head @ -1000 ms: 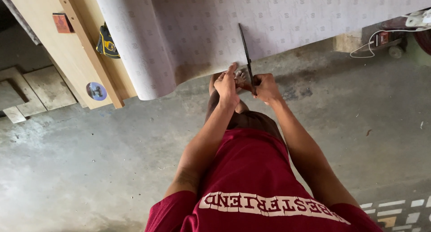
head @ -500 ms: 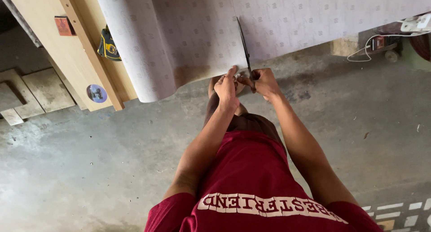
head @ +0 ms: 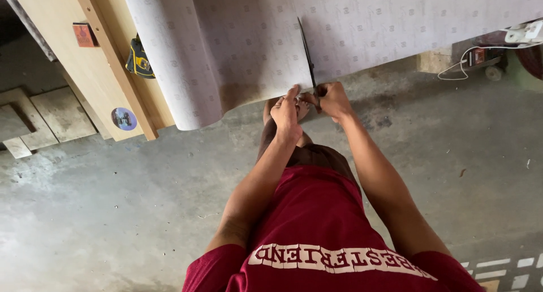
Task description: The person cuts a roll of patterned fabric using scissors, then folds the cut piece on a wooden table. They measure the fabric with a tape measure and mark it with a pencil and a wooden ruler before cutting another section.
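Scissor handles hidden inside the right hand (head: 332, 98); only the dark blades (head: 307, 55) show. Sheet's top and right ends cut off by the frame. Whether the left fingertips touch the blades, cannot tell.

Bare grey concrete floor (head: 113, 213), stained. Pale wooden board (head: 68, 60) leaning at left, a yellow-black tape measure (head: 139, 59) against it. White cable (head: 481, 57) at far right.

Scissors sit at the lower edge of the pale patterned sheet (head: 396, 26), long axis nearly upright in frame, tips pointing away from the person, up into the sheet. Right grip closed around the handles. Left hand (head: 287, 112) pinching the sheet's edge just beside the blades.
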